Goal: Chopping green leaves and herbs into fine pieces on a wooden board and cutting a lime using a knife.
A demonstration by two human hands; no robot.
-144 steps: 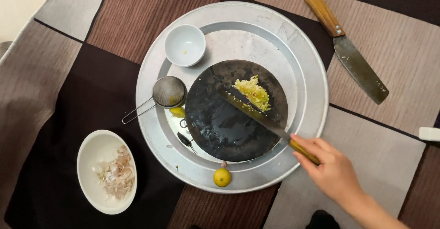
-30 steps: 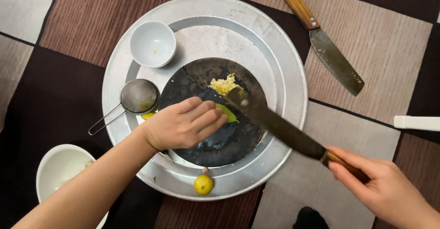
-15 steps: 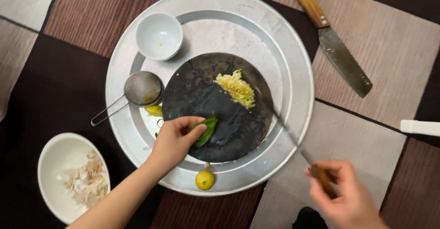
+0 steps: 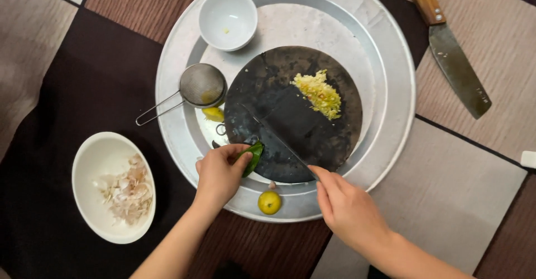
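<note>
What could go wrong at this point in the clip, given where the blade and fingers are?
The knife in the right hand meets the green leaf right beside the left hand pinching it, so a slip might nick a fingertip. The leaf sits at the rim of the dark round board, so it might slide off under pressure.
</note>
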